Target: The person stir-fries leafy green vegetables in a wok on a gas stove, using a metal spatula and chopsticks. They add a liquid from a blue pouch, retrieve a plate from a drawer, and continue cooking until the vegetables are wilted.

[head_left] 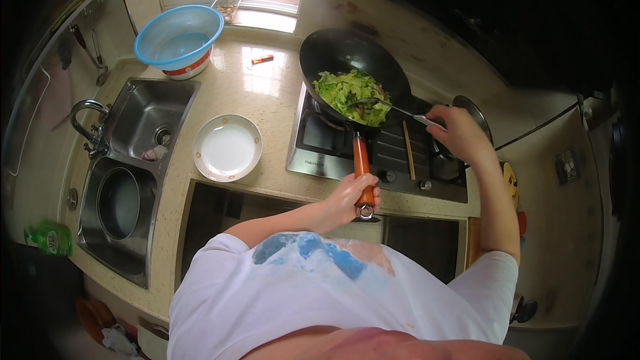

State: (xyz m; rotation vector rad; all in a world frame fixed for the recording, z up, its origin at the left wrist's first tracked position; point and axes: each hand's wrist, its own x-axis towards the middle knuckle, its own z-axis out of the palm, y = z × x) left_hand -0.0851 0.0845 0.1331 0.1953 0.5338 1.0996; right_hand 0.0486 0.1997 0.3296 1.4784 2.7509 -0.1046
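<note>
One wok [347,67] of greens, left hand [353,195] gripping its handle, right hand [460,132] clasping one spatula [393,107], one white plate [227,147]

1. A white plate [227,147] sits on the counter, left of the gripped handle.
2. A double steel sink [137,167] lies farther left, with a tap [90,127].
3. A blue basin [178,37] stands far up-left by the window.
4. Wooden chopsticks [409,150] rest on the hob [393,153], just right of the handle.

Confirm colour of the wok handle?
Orange wok handle, left hand gripping its end; head view.
</note>
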